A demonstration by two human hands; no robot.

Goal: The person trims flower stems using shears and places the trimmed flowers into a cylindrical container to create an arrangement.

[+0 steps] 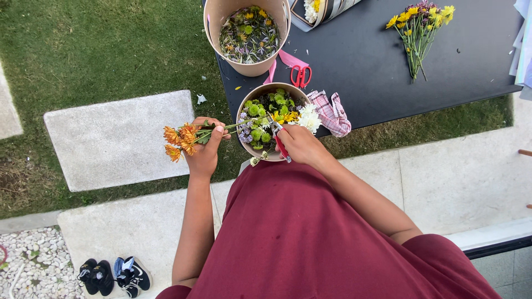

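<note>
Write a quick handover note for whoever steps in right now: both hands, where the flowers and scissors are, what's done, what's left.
Left hand: holds orange flowers by the stems, heads pointing left.
Right hand: grips red scissors, blades at the stem ends over the near box.
Done: near box already filled with green, yellow, white and purple blooms.
Left: orange flowers not yet in the box; loose bunch and spare scissors lie on the table.

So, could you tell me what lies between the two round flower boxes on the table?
In the head view, red-handled scissors and a pink ribbon lie between them.
</note>
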